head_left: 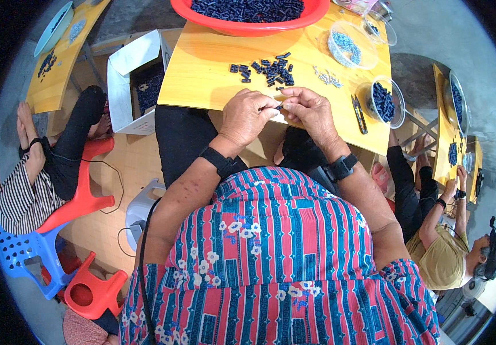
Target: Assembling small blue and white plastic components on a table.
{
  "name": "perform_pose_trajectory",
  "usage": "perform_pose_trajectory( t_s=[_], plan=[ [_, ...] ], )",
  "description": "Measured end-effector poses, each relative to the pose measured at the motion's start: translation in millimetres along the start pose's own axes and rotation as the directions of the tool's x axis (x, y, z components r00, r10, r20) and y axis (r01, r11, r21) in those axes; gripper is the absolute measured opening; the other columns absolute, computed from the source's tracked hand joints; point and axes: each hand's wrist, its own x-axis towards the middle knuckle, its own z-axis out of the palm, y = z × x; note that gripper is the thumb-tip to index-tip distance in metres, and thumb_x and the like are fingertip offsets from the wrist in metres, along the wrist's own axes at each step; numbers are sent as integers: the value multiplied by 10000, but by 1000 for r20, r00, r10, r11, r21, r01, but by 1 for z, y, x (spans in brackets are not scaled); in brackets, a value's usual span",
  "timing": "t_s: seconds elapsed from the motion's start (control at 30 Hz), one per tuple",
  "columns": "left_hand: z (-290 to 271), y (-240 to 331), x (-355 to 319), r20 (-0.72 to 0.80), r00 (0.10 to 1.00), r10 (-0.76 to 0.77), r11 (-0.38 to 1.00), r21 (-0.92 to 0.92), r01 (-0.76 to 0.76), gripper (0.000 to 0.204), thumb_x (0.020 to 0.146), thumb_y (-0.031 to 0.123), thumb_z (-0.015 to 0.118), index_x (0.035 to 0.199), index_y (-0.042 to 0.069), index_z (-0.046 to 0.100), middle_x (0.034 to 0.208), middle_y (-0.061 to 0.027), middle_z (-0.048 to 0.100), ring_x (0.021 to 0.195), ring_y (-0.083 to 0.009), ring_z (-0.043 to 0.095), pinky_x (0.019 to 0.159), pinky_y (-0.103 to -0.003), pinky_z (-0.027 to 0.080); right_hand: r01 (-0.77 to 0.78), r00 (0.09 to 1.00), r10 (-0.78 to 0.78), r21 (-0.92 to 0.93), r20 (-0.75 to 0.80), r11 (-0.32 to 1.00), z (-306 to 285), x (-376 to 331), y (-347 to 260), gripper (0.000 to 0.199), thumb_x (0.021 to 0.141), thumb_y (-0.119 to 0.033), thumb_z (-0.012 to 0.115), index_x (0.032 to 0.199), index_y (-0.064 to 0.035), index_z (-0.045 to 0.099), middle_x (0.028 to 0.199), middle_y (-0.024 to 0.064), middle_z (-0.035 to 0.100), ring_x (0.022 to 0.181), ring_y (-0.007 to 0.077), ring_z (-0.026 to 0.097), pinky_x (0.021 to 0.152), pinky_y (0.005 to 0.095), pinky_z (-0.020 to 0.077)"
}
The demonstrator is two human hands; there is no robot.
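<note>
My left hand [247, 117] and my right hand [309, 110] meet at the near edge of a small yellow table [202, 75]. Between their fingertips they pinch a small dark blue plastic part [279, 107]. Just beyond the hands lies a loose pile of the same dark blue parts [268, 70]. A few small silvery metal pieces [327, 77] lie to the right of the pile. Both wrists carry black bands.
A big red basin [248, 26] full of dark parts stands at the table's far edge. Clear plastic tubs [348, 46] [383, 102] and small snips [359, 112] sit on the right. A white carton [126, 86] stands on the floor at the left. Other people sit left and right, near red and blue stools.
</note>
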Motion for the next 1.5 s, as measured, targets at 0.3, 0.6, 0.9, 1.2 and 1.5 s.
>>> perform_pose_trajectory(
  t_s=[0.3, 0.6, 0.9, 1.2, 1.5],
  plan=[
    [-1, -4, 2, 38, 999, -22, 999, -37, 24, 117, 770, 173, 760, 842, 81, 752, 757, -68, 676, 777, -247, 608, 744, -372, 495, -64, 998, 63, 40, 20, 997, 0, 2, -1, 151, 930, -69, 664, 1056, -11, 724, 867, 36, 715, 733, 74, 641, 668, 211, 540],
    [-4, -6, 2, 55, 998, 12, 998, -62, -8, 130, 790, 158, 742, 885, 68, 750, 775, -84, 676, 786, -257, 611, 759, -372, 493, -29, 999, 29, -1, -27, 1000, 6, -4, -5, 145, 940, -103, 663, 1010, 4, 733, 831, 39, 713, 713, 73, 631, 657, 215, 534],
    [-4, -5, 2, 49, 999, 14, 998, -57, -11, 127, 774, 165, 751, 852, 64, 742, 774, -76, 674, 794, -260, 605, 759, -376, 490, 58, 998, -60, -69, -26, 996, 6, -1, 3, 143, 929, -91, 666, 993, 18, 732, 845, 51, 719, 730, 92, 645, 678, 238, 539],
    [5, -7, -5, -38, 993, 109, 994, 38, -107, 106, 730, 179, 771, 785, 100, 726, 772, -48, 663, 781, -267, 585, 726, -380, 486, 149, 989, -151, -125, -7, 981, 5, -2, 17, 109, 906, -58, 677, 957, 19, 734, 858, 59, 731, 775, 106, 666, 728, 255, 544],
    [8, -9, -8, -118, 972, 202, 979, 30, -200, 123, 711, 185, 783, 797, 119, 724, 759, -35, 647, 753, -253, 590, 700, -375, 488, 53, 987, -28, -160, 157, 986, -7, -1, -4, 117, 903, -52, 659, 977, 8, 727, 903, 51, 726, 808, 90, 651, 744, 246, 535]
  ],
)
